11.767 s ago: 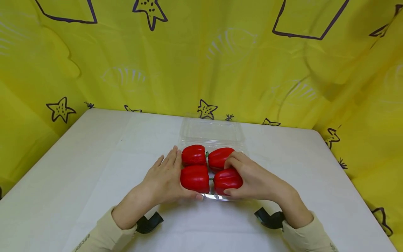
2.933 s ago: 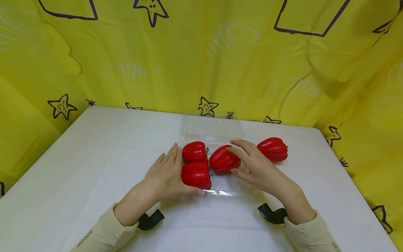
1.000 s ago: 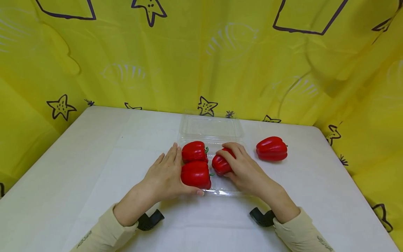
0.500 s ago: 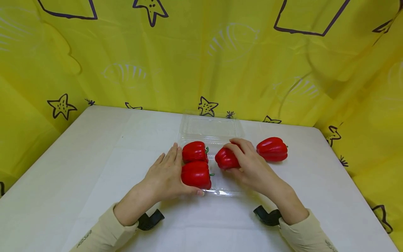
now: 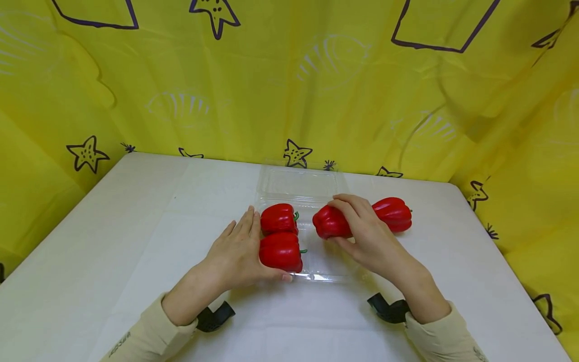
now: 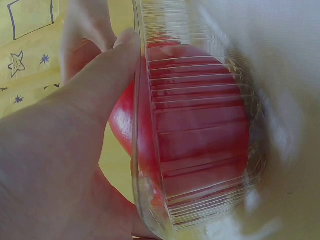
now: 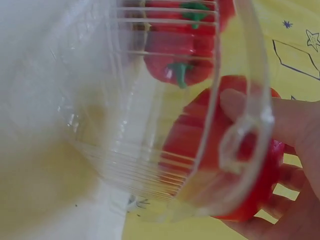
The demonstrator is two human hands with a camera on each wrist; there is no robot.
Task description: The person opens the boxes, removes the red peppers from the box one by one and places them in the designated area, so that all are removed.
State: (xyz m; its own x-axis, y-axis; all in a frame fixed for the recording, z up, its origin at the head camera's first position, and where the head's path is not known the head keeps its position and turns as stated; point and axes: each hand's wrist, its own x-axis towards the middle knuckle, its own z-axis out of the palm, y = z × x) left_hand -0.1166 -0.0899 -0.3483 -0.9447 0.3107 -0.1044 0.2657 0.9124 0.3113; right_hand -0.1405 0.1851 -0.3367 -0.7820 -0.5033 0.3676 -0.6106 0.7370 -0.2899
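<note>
Gripping a red pepper (image 5: 329,222) with the right hand (image 5: 376,245), thumb on the near side, fingers curled over the far side, stem end hidden in the palm. Holding it over the right half of the clear box (image 5: 316,277), can't tell how far above the floor. Laying the left hand (image 5: 236,252) along the box's left edge, fingers straight and together, thumb at the front edge. Seeing the back pepper (image 5: 278,218) and the front pepper (image 5: 280,251) in the box's left corners, touching, stems right. Seeing the fourth pepper (image 5: 395,214) on the desk (image 5: 135,216), off the box's right edge, partly behind the right hand, stem toward the desk's right edge. Seeing the lid (image 5: 298,182) folded open toward the desk's back edge, yellow curtain (image 5: 258,95) behind.
</note>
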